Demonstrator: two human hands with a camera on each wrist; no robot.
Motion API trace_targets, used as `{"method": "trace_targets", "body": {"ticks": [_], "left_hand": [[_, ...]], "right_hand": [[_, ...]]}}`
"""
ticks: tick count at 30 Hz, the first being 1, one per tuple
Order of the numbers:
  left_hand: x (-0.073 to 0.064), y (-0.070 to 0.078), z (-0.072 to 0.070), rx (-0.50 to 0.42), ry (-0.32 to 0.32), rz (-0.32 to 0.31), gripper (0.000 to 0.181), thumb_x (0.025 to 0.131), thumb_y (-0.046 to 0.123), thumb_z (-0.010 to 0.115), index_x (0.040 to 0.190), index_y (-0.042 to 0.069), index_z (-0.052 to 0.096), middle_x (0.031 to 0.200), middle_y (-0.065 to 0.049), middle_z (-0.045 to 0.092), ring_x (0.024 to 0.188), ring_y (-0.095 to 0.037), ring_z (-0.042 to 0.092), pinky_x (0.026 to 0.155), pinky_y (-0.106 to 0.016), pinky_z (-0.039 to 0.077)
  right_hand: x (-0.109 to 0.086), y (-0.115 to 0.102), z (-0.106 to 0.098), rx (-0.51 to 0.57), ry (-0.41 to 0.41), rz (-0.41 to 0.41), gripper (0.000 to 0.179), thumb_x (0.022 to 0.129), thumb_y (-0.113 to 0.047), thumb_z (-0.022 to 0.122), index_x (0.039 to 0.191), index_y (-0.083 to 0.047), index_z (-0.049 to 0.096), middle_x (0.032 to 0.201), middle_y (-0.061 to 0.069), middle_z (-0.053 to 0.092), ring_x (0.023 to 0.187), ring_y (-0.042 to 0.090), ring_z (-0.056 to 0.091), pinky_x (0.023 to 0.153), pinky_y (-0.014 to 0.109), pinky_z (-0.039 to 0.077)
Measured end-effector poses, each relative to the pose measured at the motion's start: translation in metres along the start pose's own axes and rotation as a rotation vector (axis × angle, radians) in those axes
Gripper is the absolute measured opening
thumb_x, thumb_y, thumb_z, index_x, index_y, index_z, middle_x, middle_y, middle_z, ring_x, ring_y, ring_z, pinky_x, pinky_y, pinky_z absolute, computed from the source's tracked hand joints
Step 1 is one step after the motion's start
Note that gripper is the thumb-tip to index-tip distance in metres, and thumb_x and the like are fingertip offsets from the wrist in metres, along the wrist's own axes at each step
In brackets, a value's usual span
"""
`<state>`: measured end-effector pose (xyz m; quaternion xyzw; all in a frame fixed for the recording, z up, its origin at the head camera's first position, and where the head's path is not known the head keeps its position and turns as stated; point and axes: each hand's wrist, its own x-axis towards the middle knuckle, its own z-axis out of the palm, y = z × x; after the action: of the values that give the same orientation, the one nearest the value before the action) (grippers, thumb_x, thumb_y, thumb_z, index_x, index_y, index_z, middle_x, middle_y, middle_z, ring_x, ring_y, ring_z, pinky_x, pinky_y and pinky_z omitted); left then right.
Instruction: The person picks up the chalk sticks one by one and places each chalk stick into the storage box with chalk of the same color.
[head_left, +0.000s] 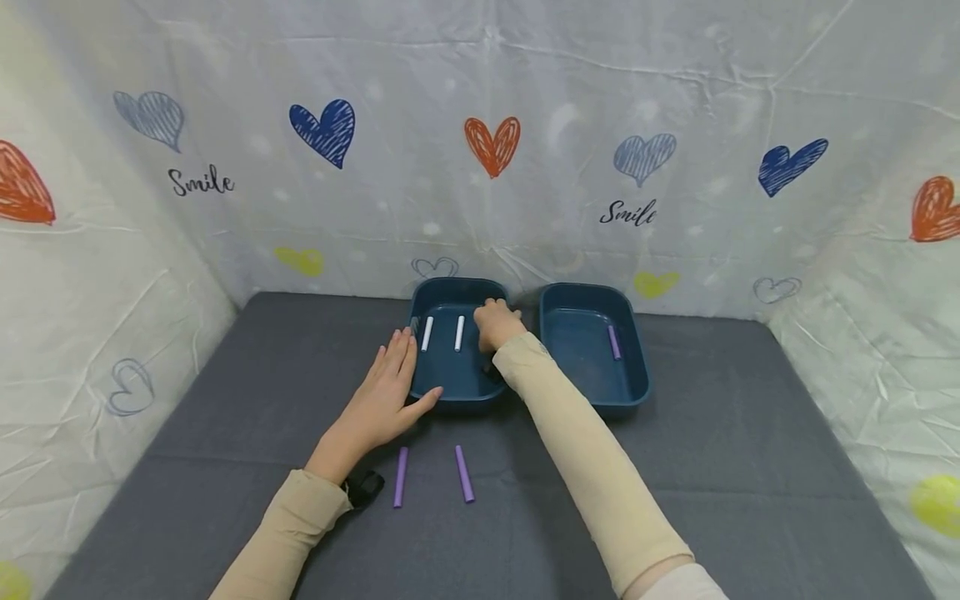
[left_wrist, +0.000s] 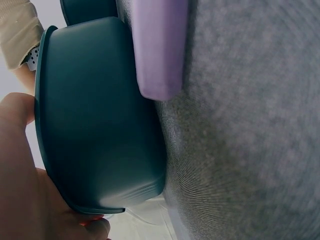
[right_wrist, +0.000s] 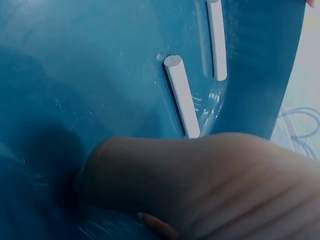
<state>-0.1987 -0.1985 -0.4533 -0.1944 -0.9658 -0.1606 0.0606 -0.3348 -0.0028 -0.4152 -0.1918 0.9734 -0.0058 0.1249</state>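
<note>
My left hand lies along the left rim of the left dark teal bin, fingers straight and thumb over its front edge. Inside that bin are two white chalk sticks, one by the left wall and the other nearer the middle. My right hand reaches down at the bin's right side with bent fingers. Its fingertips are hidden, and I cannot tell whether they hold anything. In the right wrist view, both white sticks lie beyond the hand.
A matching right bin stands beside it, holding a purple chalk stick. Two more purple sticks, a left one and a right one, lie on the grey tablecloth in front. A heart-printed curtain hangs behind.
</note>
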Motion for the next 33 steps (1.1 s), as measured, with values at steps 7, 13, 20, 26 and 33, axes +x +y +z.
{"method": "trace_targets", "body": {"ticks": [7,13,20,26,33], "left_hand": [[-0.0015,-0.0011,-0.0014,-0.011,-0.001,-0.004,0.096,0.099,0.062,0.043,0.155,-0.009,0.01,0.163,-0.024,0.001,0.151,-0.034,-0.004,0.119,-0.056,0.009],[-0.0006,-0.0014,-0.0008,-0.004,0.001,0.0,0.096,0.099,0.062,0.043,0.155,-0.009,0.011,0.164,-0.024,0.001,0.151,-0.034,-0.003,0.119,-0.057,0.01],[0.0003,-0.001,-0.0001,-0.007,0.001,0.003,0.095,0.099,0.061,0.043,0.155,-0.009,0.011,0.164,-0.023,0.0,0.151,-0.034,-0.002,0.119,-0.057,0.011],[-0.0005,-0.0005,-0.0004,-0.007,-0.016,-0.005,0.095,0.099,0.061,0.043,0.155,-0.008,0.009,0.163,-0.024,0.0,0.151,-0.035,-0.003,0.119,-0.057,0.01],[0.0007,0.0003,-0.0014,-0.011,-0.028,-0.011,0.095,0.099,0.059,0.046,0.156,-0.007,0.008,0.164,-0.022,-0.003,0.151,-0.033,-0.005,0.12,-0.055,0.008]], "right_hand": [[0.0001,-0.0024,0.0016,-0.019,0.016,0.0,0.042,0.091,-0.017,0.069,0.132,-0.013,0.063,0.137,0.011,0.049,0.125,0.029,0.04,0.101,0.055,0.041],[0.0012,-0.0013,0.0043,-0.026,0.014,0.002,0.038,0.091,-0.017,0.069,0.129,-0.014,0.065,0.14,0.011,0.046,0.126,0.03,0.037,0.1,0.055,0.04],[0.0021,0.0012,0.0055,-0.023,0.003,0.005,0.034,0.091,-0.015,0.07,0.125,-0.015,0.067,0.141,0.011,0.045,0.126,0.03,0.036,0.098,0.054,0.04],[0.0026,0.0019,0.0062,-0.011,-0.004,0.0,0.038,0.089,-0.016,0.072,0.126,-0.014,0.066,0.14,0.012,0.045,0.125,0.03,0.035,0.099,0.055,0.039],[0.0035,0.0018,0.0058,-0.024,-0.012,0.006,0.039,0.089,-0.017,0.072,0.128,-0.015,0.066,0.143,0.012,0.043,0.126,0.029,0.035,0.099,0.056,0.039]]}}
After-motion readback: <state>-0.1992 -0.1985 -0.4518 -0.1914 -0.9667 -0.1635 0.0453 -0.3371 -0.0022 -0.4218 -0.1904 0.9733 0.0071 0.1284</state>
